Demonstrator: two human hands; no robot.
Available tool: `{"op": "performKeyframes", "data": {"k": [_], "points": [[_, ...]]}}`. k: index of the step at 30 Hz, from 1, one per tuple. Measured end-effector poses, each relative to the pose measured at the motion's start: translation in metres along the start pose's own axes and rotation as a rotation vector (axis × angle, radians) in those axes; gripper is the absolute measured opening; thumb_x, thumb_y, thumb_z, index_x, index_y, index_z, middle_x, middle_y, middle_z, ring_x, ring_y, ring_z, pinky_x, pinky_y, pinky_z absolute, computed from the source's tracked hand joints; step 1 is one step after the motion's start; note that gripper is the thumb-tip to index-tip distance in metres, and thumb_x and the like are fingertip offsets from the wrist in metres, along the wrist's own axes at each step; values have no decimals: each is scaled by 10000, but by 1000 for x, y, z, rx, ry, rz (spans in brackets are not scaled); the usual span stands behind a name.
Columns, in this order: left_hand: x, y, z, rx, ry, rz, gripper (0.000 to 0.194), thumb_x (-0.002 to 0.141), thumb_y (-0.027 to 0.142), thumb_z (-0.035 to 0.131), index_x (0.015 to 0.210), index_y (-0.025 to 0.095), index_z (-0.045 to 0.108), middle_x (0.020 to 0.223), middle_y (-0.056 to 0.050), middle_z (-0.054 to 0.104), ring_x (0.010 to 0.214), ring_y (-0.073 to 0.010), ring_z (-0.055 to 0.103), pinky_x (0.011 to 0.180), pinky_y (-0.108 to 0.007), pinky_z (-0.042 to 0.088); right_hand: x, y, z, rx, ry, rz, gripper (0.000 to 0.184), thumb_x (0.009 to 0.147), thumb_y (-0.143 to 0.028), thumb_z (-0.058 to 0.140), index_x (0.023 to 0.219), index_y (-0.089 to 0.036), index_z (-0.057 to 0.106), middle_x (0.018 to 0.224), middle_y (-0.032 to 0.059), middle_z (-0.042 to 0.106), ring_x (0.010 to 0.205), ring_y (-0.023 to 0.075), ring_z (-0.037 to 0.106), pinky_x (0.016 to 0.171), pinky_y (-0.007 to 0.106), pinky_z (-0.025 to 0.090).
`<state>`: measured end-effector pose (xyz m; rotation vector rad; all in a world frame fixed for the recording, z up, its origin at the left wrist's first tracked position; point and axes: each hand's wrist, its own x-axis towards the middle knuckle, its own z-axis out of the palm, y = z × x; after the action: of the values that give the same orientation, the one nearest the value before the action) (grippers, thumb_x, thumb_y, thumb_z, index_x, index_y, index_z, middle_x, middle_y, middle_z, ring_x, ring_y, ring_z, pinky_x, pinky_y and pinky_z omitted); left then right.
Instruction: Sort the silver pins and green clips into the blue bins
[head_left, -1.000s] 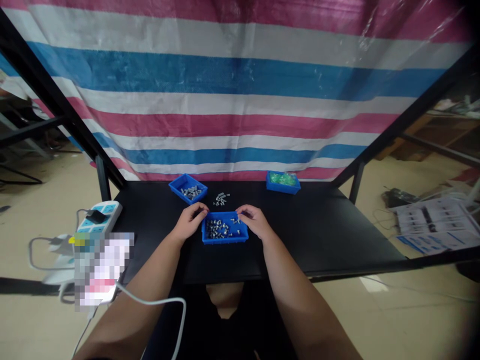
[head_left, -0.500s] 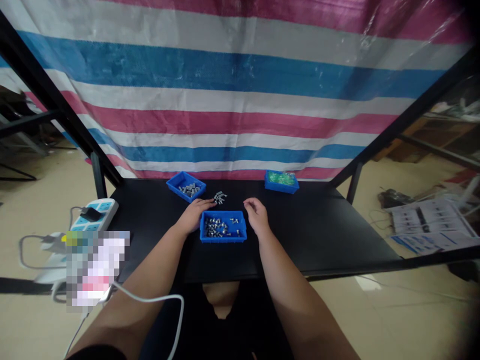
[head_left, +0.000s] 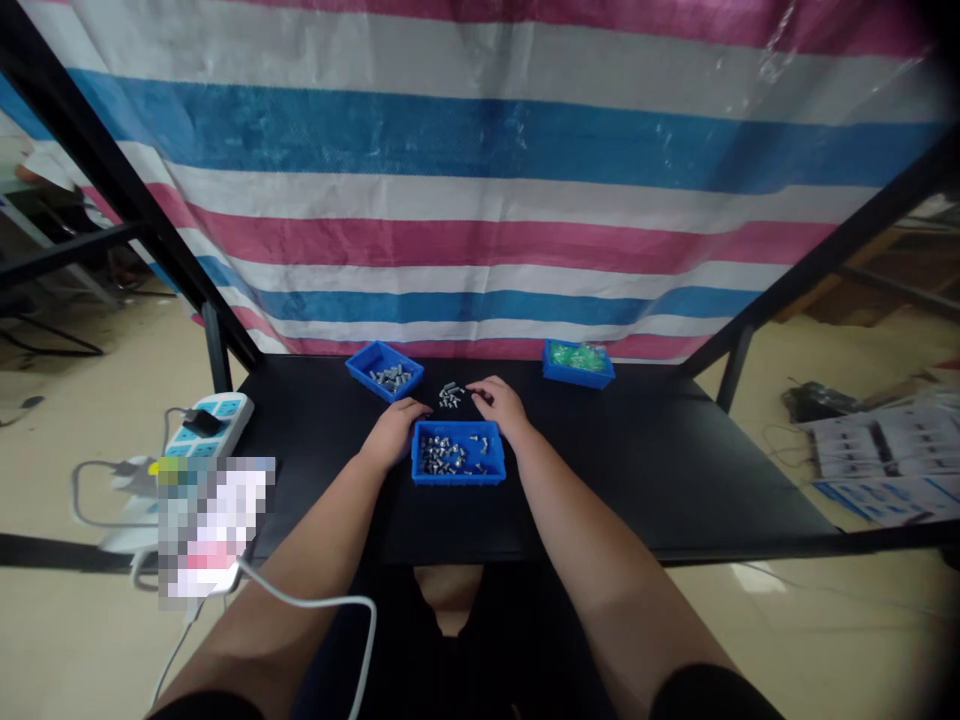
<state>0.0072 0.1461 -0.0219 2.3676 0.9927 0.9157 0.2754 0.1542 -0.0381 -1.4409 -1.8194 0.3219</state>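
A blue tray of small metal screws sits on the black table between my forearms. My left hand lies at its back left corner, fingers stretched forward and plainly holding nothing. Behind the tray is a small loose pile of metal pieces. Reaching in from the right is my right hand, its thumb and index finger slightly apart at the pile's right edge. I see nothing held between them. A second blue tray, turned at an angle, holds grey cylindrical metal pieces just beyond my left hand.
A third blue tray with green plastic-looking contents stands at the back right. A white power strip with plugs and a blurred-out item are at the left, with a white cable crossing my left forearm. A striped sheet hangs behind.
My right hand has moved forward and left to the loose pile. My left hand has drawn back from the pile towards the tray corner. The whole view has shifted slightly.
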Motion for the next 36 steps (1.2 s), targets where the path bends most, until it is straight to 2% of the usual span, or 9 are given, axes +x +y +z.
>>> {"op": "performKeyframes", "data": {"k": [4, 7, 11, 15, 19, 23, 28, 32, 36], "points": [[-6, 2, -1, 55, -13, -26, 320, 891, 192, 557, 1158, 220, 731, 1025, -84, 641, 949, -215, 647, 904, -356, 531, 9, 2, 5, -212, -92, -70, 263, 850, -264, 659, 1094, -309, 746, 1047, 36, 661, 956, 206, 597, 803, 304, 498], [-9, 1, -1, 31, 22, -55, 282, 901, 199, 543, 1098, 210, 744, 1007, -88, 650, 914, -207, 657, 901, -352, 534, 9, 3, 7, -250, -86, -76, 201, 854, -261, 653, 1027, -285, 753, 1037, 37, 674, 945, 206, 594, 845, 316, 492], [-14, -1, -5, -104, 60, -116, 248, 933, 268, 539, 1091, 212, 721, 1061, -88, 683, 939, -210, 668, 916, -358, 523, 7, 5, 8, -241, -53, -64, 190, 835, -165, 609, 938, -249, 745, 1007, 35, 690, 908, 195, 601, 868, 310, 483], [-15, -3, -11, -295, 173, -248, 307, 923, 394, 596, 1130, 186, 686, 964, -66, 701, 829, -185, 650, 810, -323, 530, 4, 6, 10, -244, -1, -22, 199, 817, -144, 595, 911, -247, 736, 962, 32, 684, 857, 190, 596, 839, 295, 483], [-14, 3, -16, -556, 257, -258, 371, 872, 443, 677, 1115, 163, 678, 943, -60, 695, 852, -168, 644, 819, -298, 523, 2, 5, 8, -254, 20, 9, 186, 806, -154, 599, 911, -241, 726, 928, 31, 673, 833, 189, 592, 804, 287, 476], [-16, 13, -19, -638, 201, -242, 339, 826, 426, 741, 1034, 161, 709, 848, -43, 695, 768, -151, 632, 746, -276, 524, 3, 4, 7, -264, 10, 17, 172, 794, -159, 603, 897, -233, 719, 910, 32, 669, 812, 186, 590, 783, 281, 472], [-18, 16, -21, -587, 5, -229, 285, 845, 406, 727, 986, 159, 748, 873, -68, 728, 766, -170, 653, 716, -286, 527, 3, 5, 7, -205, 32, 11, 165, 763, -156, 597, 863, -219, 711, 864, 28, 663, 739, 167, 581, 749, 271, 474], [-17, 14, -22, -566, -7, -210, 302, 838, 424, 726, 982, 160, 760, 881, -80, 745, 808, -204, 676, 724, -309, 543, -1, 4, 3, 12, 118, 80, 131, 749, -225, 613, 848, -222, 699, 791, 3, 655, 635, 141, 547, 663, 263, 469], [-16, 16, -22, -594, -2, -222, 285, 835, 415, 732, 951, 156, 758, 904, -79, 749, 807, -196, 675, 738, -305, 535, -7, 3, -3, 293, 231, 199, 156, 770, -337, 638, 844, -209, 683, 680, -12, 624, 573, 138, 526, 596, 268, 459]]}}
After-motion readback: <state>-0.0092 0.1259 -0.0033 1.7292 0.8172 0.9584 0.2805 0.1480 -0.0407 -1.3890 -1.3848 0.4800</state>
